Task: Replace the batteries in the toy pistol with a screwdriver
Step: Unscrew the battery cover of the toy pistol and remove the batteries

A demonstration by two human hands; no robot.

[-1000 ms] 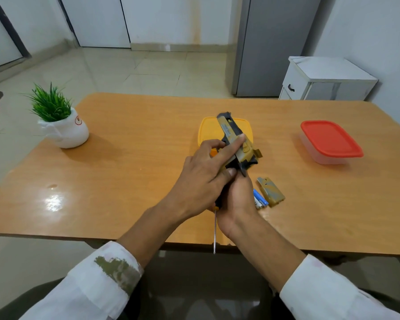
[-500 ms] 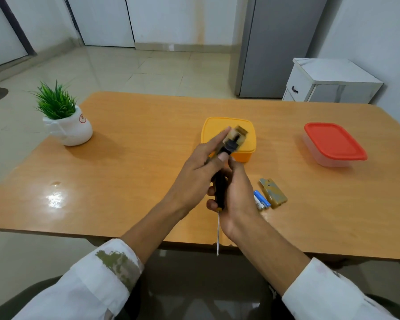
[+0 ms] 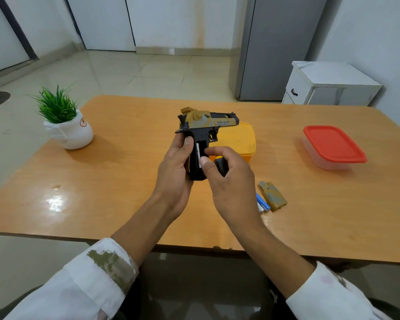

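Note:
The black and tan toy pistol (image 3: 206, 125) is held upright above the table, barrel pointing right. My left hand (image 3: 174, 172) grips its handle from the left. The handle's side is open and a battery shows inside. My right hand (image 3: 226, 181) holds the black screwdriver handle (image 3: 221, 166) in its palm while its thumb and forefinger touch the open compartment; the screwdriver's shaft is hidden. The tan battery cover (image 3: 273, 196) and blue batteries (image 3: 262, 202) lie on the table to the right of my right hand.
A yellow lidded box (image 3: 240, 139) sits just behind the pistol. A clear box with a red lid (image 3: 333, 146) stands at the right, a potted plant (image 3: 65, 118) at the left. The wooden table (image 3: 102, 181) ends near my forearms.
The pistol turned from pointing away to side-on, barrel to the right. My right hand rose from under the left, and the downward-pointing screwdriver shaft is no longer seen.

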